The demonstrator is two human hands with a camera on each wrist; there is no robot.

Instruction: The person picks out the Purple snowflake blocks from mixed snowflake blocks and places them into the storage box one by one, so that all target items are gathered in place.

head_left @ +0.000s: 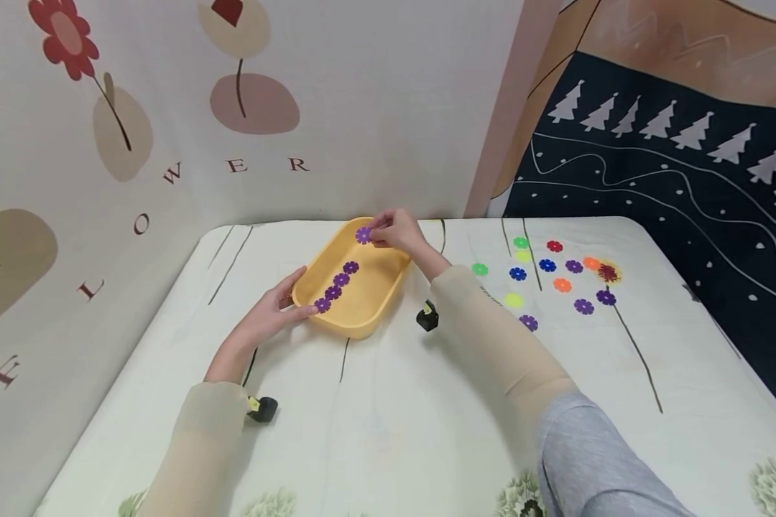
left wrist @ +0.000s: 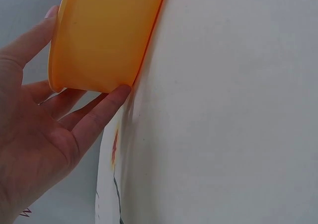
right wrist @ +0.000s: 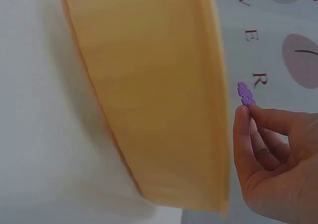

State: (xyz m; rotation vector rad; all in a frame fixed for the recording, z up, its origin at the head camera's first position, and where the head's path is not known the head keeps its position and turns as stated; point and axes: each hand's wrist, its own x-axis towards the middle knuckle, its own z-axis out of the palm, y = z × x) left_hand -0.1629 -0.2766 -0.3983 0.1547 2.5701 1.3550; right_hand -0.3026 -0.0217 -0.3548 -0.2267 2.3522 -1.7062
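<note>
A grey sleeve (head_left: pixel 595 452) covers the right upper arm, nearest on the white-covered desk (head_left: pixel 375 409). Farther on, the left hand (head_left: pixel 268 312) holds the near left end of a yellow tray (head_left: pixel 375 301), its thumb on the rim and its fingers spaced apart against the outside wall. Four purple flower pieces (head_left: pixel 333 292) lie in the tray in a slanting row, the nearest just beside the thumb; whether they are joined, I cannot tell. Well apart to the right lie loose flower pieces (head_left: pixel 562 286) in purple, yellow, blue, orange, green and red. Over the tray's far end, the right hand (head_left: pixel 397 231) pinches another purple flower piece (head_left: pixel 363 235) between thumb and forefinger, above the tray floor and apart from the row. Behind stand a pale wall (head_left: pixel 388 143) with printed flowers and letters and, on the right, a dark panel (head_left: pixel 659 165) of white trees.
</note>
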